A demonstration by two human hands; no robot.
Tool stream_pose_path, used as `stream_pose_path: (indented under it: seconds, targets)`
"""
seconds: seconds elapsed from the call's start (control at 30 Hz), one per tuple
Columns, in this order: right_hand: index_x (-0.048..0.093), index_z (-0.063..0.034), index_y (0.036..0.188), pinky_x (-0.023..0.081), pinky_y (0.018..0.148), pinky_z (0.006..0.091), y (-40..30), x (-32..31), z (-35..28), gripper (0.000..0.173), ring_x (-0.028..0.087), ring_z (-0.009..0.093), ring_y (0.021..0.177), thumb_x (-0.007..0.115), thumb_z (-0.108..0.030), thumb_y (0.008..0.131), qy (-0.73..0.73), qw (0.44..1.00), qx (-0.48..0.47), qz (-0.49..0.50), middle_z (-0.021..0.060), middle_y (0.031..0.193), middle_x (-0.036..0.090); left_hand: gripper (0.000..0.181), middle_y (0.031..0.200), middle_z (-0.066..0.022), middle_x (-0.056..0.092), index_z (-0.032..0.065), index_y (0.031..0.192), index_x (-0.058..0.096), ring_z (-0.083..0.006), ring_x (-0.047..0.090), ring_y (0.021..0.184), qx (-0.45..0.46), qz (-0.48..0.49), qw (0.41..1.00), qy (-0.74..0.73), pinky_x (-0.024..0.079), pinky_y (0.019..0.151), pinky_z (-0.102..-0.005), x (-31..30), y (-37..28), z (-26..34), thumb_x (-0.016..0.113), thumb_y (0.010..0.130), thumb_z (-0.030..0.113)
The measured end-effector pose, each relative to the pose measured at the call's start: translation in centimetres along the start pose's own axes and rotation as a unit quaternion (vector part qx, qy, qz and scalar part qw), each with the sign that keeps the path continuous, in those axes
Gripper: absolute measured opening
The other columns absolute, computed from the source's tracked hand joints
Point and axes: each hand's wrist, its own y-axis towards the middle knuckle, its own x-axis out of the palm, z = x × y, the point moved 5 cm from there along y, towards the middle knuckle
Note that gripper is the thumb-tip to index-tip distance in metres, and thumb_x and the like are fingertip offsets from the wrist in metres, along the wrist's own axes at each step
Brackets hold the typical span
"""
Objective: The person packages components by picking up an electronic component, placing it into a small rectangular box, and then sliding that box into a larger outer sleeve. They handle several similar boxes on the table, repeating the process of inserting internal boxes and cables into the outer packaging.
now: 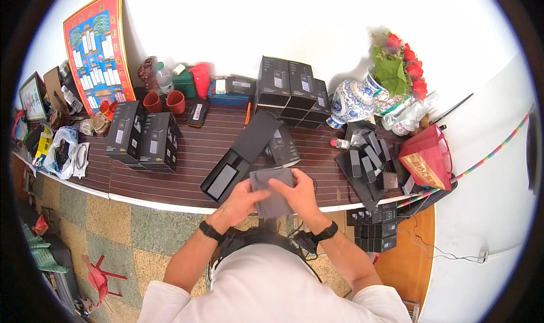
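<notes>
A flat grey fabric pouch point(274, 202) is between my two hands, just over the front edge of the table. My right hand point(302, 194) grips its right side, thumb on top and fingers behind. My left hand point(241, 205) holds the left side; its thumb is blurred over the pouch, and most of its fingers are hidden. Just beyond lies an opened black box point(255, 132) with its lid folded back. A grey rectangular device point(222, 181) rests in the box's insert. Behind the pouch, a printed black carton point(284, 146) is partly covered by the lid.
Printed black cartons point(272, 81) are stacked against the wall, with more cartons point(158, 140) at left. Several dark devices point(356, 163) lie at right beside a red gift bag point(427, 157). A blue-and-white vase point(350, 98) leans behind them. A red stool point(98, 282) is on the floor.
</notes>
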Motion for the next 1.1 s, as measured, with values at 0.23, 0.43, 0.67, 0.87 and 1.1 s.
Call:
stream_pose_path:
  seconds: [0.23,0.43,0.67,0.87,1.1]
  targets:
    - [0.06,-0.0001,0.139,0.065,0.088,0.0347,-1.7,0.2,3.3,0.047,0.076,0.019,0.104,0.081,-0.002,0.097,0.14,0.97,0.188,-0.058,0.0079,0.119,0.073,0.058,0.13,-0.0124,0.075,-0.0022,0.155,0.052,-0.0184,0.075,0.111,0.078,0.147,0.98,0.108,0.063,0.093,-0.0345,-3.6,-1.9,-0.9,0.076,0.102,0.003]
    - [0.06,-0.0006,0.137,0.063,0.087,0.0338,-1.5,2.4,2.6,0.042,0.073,0.017,0.103,0.077,-0.001,0.099,0.189,0.963,0.188,-0.029,0.0055,0.116,0.074,0.08,0.138,-0.0159,0.07,-0.0008,0.164,0.041,-0.0223,0.073,0.117,0.112,0.136,0.983,0.06,0.062,0.096,-0.0348,-4.8,-2.7,-0.6,0.081,0.095,-0.003]
    - [0.075,0.0008,0.107,0.055,0.075,0.0342,4.3,3.3,2.2,0.022,0.07,0.016,0.083,0.085,-0.012,0.093,-0.161,0.982,-0.025,-0.095,0.0076,0.091,0.077,0.072,0.139,-0.0205,0.068,-0.0007,0.158,0.049,-0.0287,0.072,0.121,0.17,0.271,0.894,0.315,0.06,0.1,-0.0375,-7.8,-3.2,0.7,0.079,0.092,0.001]
    - [0.074,0.0023,0.106,0.059,0.082,0.0448,9.6,7.6,3.6,0.028,0.077,0.041,0.089,0.088,-0.011,0.086,-0.298,0.938,-0.121,-0.128,0.0219,0.094,0.078,0.07,0.155,-0.0303,0.049,-0.0058,0.153,0.052,-0.0457,0.057,0.135,0.184,0.335,0.75,0.54,0.05,0.116,-0.0487,-8.2,-3.6,0.5,0.078,0.091,0.013]
    - [0.069,0.001,0.124,0.057,0.099,0.0458,9.3,8.8,3.4,0.046,0.068,0.04,0.115,0.088,-0.011,0.084,-0.433,0.867,-0.203,-0.142,0.0193,0.121,0.073,0.046,0.151,-0.0245,0.056,-0.0047,0.138,0.068,-0.0426,0.052,0.142,0.19,0.333,0.525,0.76,0.048,0.116,-0.0543,-5.5,-3.0,-0.9,0.073,0.094,0.01]
